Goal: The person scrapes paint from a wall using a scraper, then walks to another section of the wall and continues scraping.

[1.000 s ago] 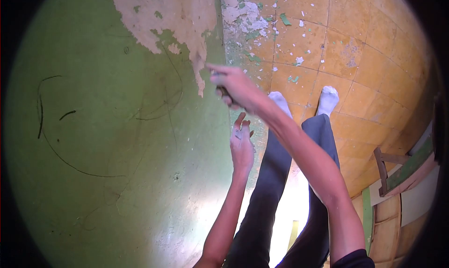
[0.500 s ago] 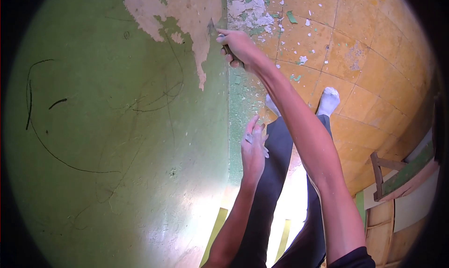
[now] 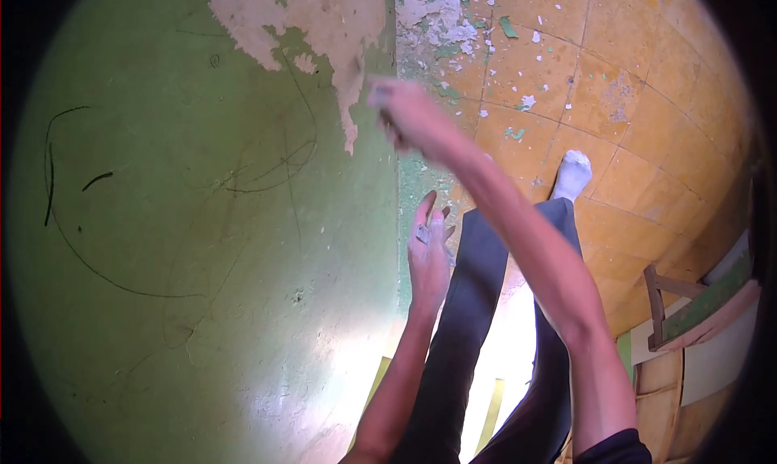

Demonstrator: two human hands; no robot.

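Drawn back near the edge of the bare patch (image 3: pixel 324 14), a blurred tool (image 3: pixel 388 126) is gripped by the right hand (image 3: pixel 414 117), with open room separating the loosely parted left hand (image 3: pixel 429 257).

No readable text or signs anywhere

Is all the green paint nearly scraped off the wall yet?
No, it looks like early days. Done: a bare patch shows at the top, and paint flakes lie on the floor. In hand: the right hand, blurred, seems to grip a tool by the patch's lower part. Left: green paint still covers most of the wall we can see.
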